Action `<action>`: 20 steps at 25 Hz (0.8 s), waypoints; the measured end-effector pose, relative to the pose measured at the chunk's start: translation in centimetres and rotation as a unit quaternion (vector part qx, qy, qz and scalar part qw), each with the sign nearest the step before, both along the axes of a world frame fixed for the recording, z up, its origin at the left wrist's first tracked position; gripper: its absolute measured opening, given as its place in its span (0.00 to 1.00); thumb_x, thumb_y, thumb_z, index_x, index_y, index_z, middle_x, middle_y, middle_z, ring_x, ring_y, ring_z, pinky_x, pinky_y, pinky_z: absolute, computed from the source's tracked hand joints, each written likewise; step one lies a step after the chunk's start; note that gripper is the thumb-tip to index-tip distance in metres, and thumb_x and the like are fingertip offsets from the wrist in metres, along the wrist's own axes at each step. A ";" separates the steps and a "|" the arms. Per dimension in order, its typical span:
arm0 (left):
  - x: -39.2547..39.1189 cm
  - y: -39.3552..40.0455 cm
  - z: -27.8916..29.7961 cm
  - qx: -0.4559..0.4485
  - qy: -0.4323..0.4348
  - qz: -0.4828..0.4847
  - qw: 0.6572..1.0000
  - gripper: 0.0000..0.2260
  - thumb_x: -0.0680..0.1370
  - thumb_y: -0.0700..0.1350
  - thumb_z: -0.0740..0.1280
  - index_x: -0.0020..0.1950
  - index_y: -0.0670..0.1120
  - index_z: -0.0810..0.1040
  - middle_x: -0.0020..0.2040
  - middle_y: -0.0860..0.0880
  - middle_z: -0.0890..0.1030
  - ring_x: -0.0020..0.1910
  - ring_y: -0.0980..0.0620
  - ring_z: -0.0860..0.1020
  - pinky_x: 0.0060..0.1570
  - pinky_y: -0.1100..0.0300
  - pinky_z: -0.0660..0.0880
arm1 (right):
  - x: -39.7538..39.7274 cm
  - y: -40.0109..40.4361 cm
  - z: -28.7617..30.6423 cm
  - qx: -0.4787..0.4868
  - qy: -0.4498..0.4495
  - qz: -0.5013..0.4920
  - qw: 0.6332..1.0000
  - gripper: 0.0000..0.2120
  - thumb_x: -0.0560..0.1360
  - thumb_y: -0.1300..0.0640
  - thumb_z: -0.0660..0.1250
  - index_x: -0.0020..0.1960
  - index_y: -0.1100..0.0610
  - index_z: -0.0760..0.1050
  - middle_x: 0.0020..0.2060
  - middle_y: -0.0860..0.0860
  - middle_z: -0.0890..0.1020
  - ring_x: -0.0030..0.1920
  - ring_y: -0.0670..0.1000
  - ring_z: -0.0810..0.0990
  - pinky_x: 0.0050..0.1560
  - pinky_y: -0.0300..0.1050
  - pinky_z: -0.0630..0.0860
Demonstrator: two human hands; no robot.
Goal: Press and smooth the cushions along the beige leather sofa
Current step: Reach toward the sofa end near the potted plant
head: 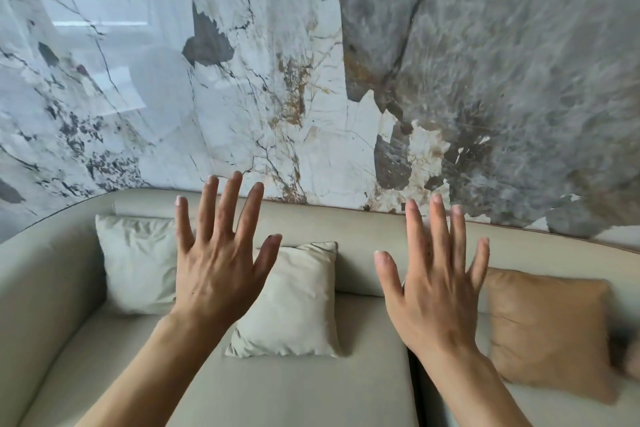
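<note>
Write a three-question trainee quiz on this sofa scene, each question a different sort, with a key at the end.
1. True or false: the left hand and the right hand are both open with fingers spread, holding nothing.
2. Multiple choice: the tan cushion is on which part of the beige sofa? A) the left end B) the middle C) the right side
3. Fill in: besides the tan one, ___ pale cushions lean on the backrest: the far-left cushion and the middle cushion.

Key: 1 true; 2 C; 3 two.
</note>
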State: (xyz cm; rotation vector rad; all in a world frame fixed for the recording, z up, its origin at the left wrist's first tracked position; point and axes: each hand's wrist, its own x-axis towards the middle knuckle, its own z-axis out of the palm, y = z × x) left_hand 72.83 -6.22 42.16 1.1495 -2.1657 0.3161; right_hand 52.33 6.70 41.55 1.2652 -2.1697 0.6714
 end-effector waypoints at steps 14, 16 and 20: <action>14.2 3.7 -1.1 0.017 -0.051 0.150 0.987 0.28 0.79 0.58 0.54 0.77 0.46 0.64 0.78 0.42 0.62 0.77 0.38 0.58 0.74 0.34 0.52 | 11.7 -2.4 -1.0 -0.010 -0.021 0.153 0.988 0.33 0.77 0.38 0.52 0.78 0.53 0.57 0.78 0.56 0.58 0.77 0.59 0.55 0.71 0.68 0.50; 17.7 3.2 -1.6 0.018 -0.045 0.162 0.986 0.28 0.79 0.58 0.54 0.77 0.47 0.64 0.78 0.42 0.63 0.77 0.39 0.58 0.74 0.34 0.52 | 14.9 -3.5 -1.0 -0.009 -0.028 0.170 0.985 0.33 0.77 0.38 0.52 0.77 0.53 0.57 0.78 0.56 0.58 0.77 0.59 0.55 0.71 0.69 0.51; 28.4 1.1 -3.2 0.024 -0.047 0.186 0.981 0.28 0.79 0.58 0.55 0.76 0.46 0.65 0.78 0.42 0.63 0.77 0.39 0.58 0.74 0.33 0.53 | 24.9 -6.8 -1.8 -0.006 -0.025 0.196 0.980 0.33 0.77 0.39 0.52 0.77 0.54 0.59 0.77 0.58 0.60 0.77 0.59 0.56 0.70 0.70 0.52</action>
